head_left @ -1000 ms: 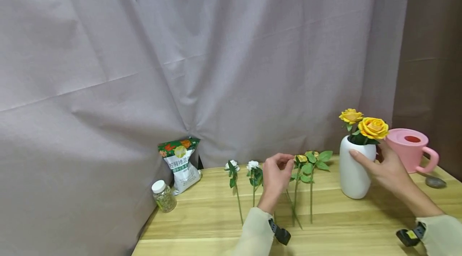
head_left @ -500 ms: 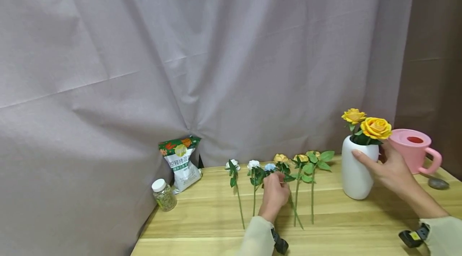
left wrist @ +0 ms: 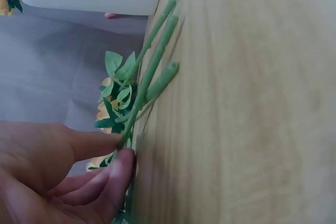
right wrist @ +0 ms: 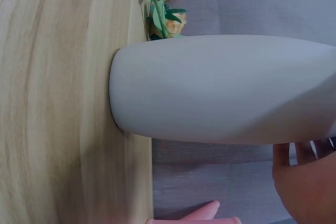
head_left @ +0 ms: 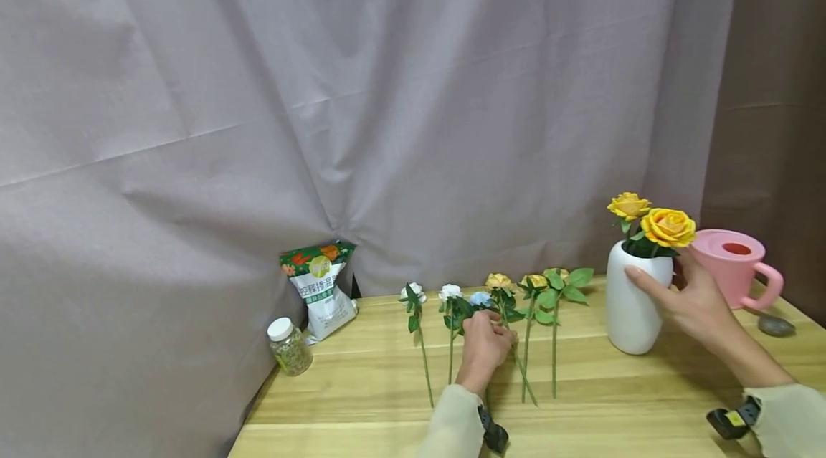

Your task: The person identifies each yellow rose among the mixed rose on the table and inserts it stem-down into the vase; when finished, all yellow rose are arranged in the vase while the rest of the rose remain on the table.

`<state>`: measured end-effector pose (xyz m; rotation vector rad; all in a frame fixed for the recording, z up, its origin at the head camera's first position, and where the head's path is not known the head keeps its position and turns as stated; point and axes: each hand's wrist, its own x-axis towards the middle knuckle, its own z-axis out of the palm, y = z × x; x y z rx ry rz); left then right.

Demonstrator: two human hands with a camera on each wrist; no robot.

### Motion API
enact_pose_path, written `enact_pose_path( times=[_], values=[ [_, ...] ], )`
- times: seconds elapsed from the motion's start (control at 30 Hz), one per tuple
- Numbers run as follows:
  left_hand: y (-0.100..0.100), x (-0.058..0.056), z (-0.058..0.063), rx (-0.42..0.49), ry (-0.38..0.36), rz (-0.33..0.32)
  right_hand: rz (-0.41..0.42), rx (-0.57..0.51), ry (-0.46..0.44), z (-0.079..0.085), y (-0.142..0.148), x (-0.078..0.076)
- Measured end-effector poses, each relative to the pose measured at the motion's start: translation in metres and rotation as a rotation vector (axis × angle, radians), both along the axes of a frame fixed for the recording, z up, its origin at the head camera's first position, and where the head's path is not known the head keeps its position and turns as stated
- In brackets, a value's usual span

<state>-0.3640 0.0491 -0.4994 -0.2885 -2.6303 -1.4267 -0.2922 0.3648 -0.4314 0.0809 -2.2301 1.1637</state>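
In the head view my left hand [head_left: 484, 347] is low over a row of artificial roses, nearest the blue rose [head_left: 480, 299] and a yellow rose [head_left: 498, 281]. The left wrist view shows my thumb and fingertips pinching a green stem [left wrist: 143, 90], close over the wood. My right hand [head_left: 693, 304] grips the upper side of an upright white vase [head_left: 635, 311], thumb across its front, the other fingers partly hidden behind. Two yellow roses [head_left: 668, 228] stand in the vase. The right wrist view has the vase's base [right wrist: 123, 90] on the table.
Two white roses [head_left: 450, 292] lie left of the blue one; more yellow roses [head_left: 534, 282] lie right. A pink watering can [head_left: 725, 268] and grey stone [head_left: 776, 326] are beyond the vase. A fertilizer bag [head_left: 323, 293] and lidded jar [head_left: 290, 352] stand at left.
My left hand has come down from the yellow rose heads to the stems, and the blue and yellow blooms it covered now show. My right hand stays on the vase.
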Motion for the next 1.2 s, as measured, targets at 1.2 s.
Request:
enact_pose_path(
  times=[1.2],
  values=[
    [0.039, 0.011, 0.13, 1.037, 0.208, -0.452, -0.008, 0.005, 0.001, -0.002, 0.004, -0.003]
  ],
)
